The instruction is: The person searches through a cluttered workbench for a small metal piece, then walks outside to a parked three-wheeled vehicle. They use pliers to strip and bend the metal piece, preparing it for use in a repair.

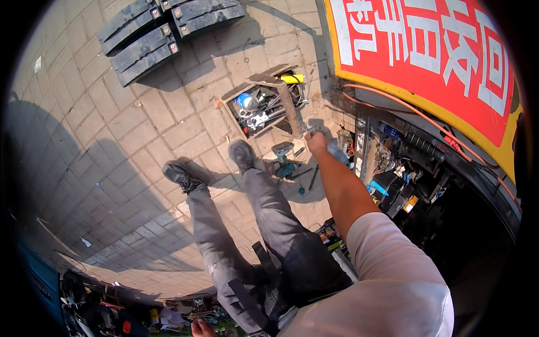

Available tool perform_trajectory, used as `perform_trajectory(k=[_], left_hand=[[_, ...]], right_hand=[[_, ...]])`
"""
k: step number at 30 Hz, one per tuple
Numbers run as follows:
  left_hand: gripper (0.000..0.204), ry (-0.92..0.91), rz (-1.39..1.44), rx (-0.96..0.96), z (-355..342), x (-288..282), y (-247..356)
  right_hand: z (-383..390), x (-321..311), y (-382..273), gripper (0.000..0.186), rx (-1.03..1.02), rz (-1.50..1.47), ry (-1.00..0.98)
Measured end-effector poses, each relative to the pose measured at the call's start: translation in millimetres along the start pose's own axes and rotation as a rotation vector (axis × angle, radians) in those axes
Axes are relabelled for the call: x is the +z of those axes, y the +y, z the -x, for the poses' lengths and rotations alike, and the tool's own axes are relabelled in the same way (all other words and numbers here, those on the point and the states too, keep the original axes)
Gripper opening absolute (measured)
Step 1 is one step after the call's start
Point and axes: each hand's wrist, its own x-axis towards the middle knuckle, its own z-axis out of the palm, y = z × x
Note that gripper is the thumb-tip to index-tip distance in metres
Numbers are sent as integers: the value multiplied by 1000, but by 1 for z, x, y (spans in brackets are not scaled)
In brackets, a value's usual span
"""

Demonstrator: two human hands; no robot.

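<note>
My right hand [313, 139] reaches out at the right, fingers closed, just below the wooden crate [288, 104] of tools; what it holds, if anything, is too small to make out. Below the crate, a teal power drill [283, 165], a pale block [296, 147] and dark rods [313, 177] lie on the paving. A translucent plastic item [338, 151] lies right of my hand. My left hand [202, 327] shows only partly at the bottom edge, fingers curled; whatever is in it is hidden.
Dark batteries [140, 56] stand at upper left on paving [101, 174]. A red, yellow-edged sign [415, 78] fills the upper right, with an orange cord [432, 128] and cluttered tools [393, 185] below. My legs stretch across the middle; more clutter [174, 314] lines the bottom.
</note>
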Motion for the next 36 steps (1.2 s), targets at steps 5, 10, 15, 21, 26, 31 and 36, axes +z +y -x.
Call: perform_trajectory(k=[5,10,15,21,26,31,36], left_hand=[[33,-93,-711,201,-109,-55,-13],[34,-79,-669,122,-140,-56,113],[30,14,-597,11,-152,-104,98],[30,-24,-801,-63,-135,-72,139],[35,-42,-833,-116,-145,-47,118],[32,-75,-765,79,-139,-22,135],[24,-39,-671,75,-128,-31,125]], right_hand=[[-19,22,-31,26,-53,265,143],[6,10,-43,19,-167,429,112],[33,10,-49,16,-130,572,-5],[53,34,-41,15,-160,591,14],[30,30,-26,30,296,-304,-119],[17,27,-20,31,1009,-1093,-403],[22,39,-8,31,1016,-1655,-592]])
